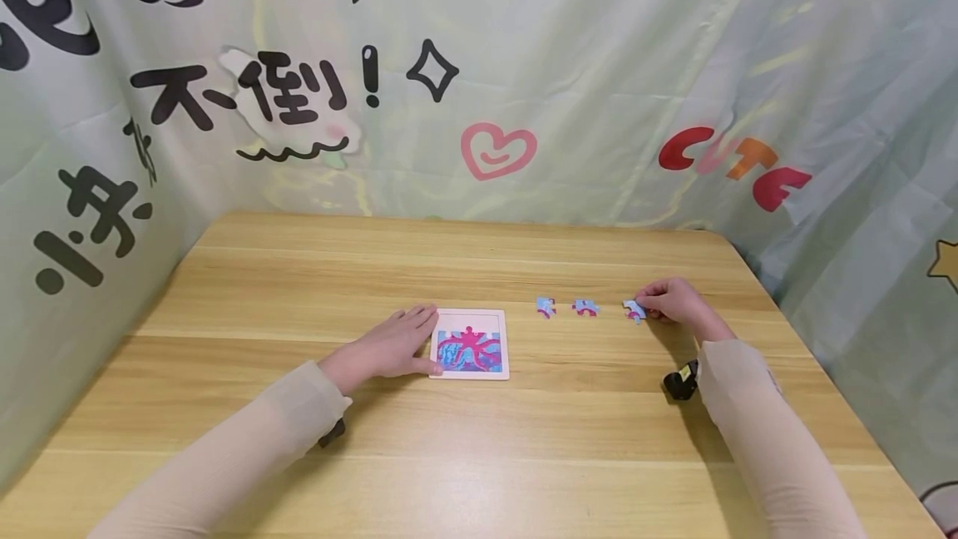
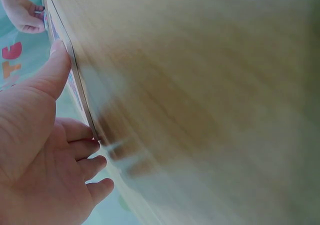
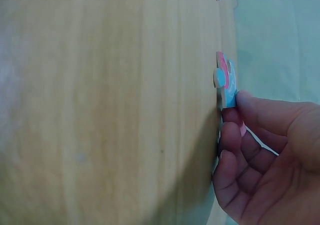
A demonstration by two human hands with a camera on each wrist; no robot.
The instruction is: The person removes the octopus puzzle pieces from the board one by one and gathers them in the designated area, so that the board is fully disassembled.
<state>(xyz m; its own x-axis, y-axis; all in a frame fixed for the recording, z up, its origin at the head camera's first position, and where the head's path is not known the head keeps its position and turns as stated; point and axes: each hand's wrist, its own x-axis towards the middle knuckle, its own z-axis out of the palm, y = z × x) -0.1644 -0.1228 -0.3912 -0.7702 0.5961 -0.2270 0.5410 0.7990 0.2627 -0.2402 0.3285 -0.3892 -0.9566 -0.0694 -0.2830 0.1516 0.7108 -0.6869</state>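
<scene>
A square puzzle tray (image 1: 468,319) with a pale pink border lies on the table. Its lower part shows a pink octopus on blue, below a blank pale strip. My left hand (image 1: 392,345) rests along the tray's left side, fingers stretched forward, with the thumb (image 2: 59,60) over its near edge. Off to the right, my right hand (image 1: 677,304) pinches a blue and pink jigsaw piece (image 1: 634,311) between thumb and finger. In the right wrist view that jigsaw piece (image 3: 229,85) sits tilted at the fingertips, close over the wood.
Between tray and right hand lie two more jigsaw pieces, one nearer the tray (image 1: 545,307) and one farther right (image 1: 585,307). A printed curtain (image 1: 584,65) hangs behind the wooden table (image 1: 524,456). Black wrist cameras show under both sleeves, the right one (image 1: 679,383) more fully.
</scene>
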